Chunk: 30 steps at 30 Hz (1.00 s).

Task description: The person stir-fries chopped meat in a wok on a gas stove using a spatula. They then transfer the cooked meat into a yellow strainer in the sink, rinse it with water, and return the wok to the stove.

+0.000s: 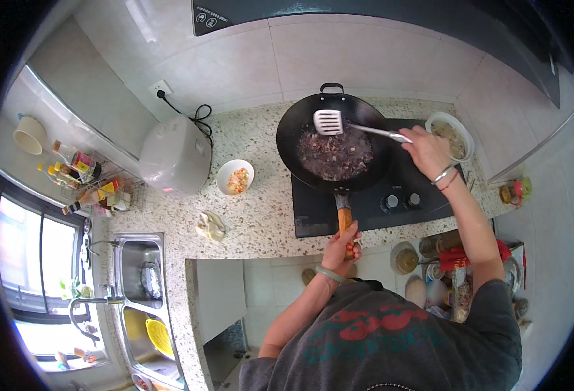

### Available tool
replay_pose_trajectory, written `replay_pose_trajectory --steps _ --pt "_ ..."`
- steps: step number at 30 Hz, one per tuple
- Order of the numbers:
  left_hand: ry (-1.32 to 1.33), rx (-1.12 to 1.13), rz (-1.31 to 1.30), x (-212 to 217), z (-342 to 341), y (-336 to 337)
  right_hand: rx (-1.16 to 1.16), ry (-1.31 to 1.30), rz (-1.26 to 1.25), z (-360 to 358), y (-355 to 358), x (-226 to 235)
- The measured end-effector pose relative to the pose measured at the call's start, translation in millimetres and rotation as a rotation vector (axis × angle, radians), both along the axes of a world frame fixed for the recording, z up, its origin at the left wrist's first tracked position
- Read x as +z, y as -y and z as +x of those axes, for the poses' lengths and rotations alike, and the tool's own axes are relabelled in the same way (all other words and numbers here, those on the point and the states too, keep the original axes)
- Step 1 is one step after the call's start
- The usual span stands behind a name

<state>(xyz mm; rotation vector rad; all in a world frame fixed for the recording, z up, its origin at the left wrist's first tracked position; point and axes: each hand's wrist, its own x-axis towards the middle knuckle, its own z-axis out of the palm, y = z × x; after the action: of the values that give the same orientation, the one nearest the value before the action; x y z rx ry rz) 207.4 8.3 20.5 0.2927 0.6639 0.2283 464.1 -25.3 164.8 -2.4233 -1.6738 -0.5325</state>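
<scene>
My left fingers (356,247) grip the wok handle (344,216); my right fingers (414,137) hold the spatula (328,122), best swept under the food (336,156) leftward.

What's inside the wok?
Dark chopped food with paler bits, in the bottom of the wok. The slotted spatula, in the right hand, overlaps it. Hidden: wok surface beneath the food, and whatever the spatula head covers.
</scene>
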Motion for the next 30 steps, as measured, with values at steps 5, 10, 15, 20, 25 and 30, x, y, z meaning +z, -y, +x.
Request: replay_pose_trajectory --steps 5,10,15,20,25,30 --pt "-0.013 0.0 0.001 3.1 0.4 -0.3 -0.211 0.068 -0.189 -1.7 22.6 49.1" --pt "-0.007 0.005 0.006 0.7 0.0 -0.9 -0.244 0.115 -0.246 5.5 20.7 59.1" --pt "-0.01 -0.011 0.008 0.0 1.4 -1.5 -0.241 0.032 -0.279 30.5 -10.4 8.1" --pt "-0.018 -0.02 0.014 -2.2 -0.4 -1.2 -0.081 0.049 -0.166 13.7 -30.0 -0.3" --pt "-0.007 -0.02 0.002 -3.2 -0.1 -0.7 -0.056 0.087 -0.178 10.2 -8.0 35.0" --pt "0.003 -0.018 0.005 -1.9 -0.4 -1.7 -0.262 0.197 -0.457 0.5 -3.1 71.0"
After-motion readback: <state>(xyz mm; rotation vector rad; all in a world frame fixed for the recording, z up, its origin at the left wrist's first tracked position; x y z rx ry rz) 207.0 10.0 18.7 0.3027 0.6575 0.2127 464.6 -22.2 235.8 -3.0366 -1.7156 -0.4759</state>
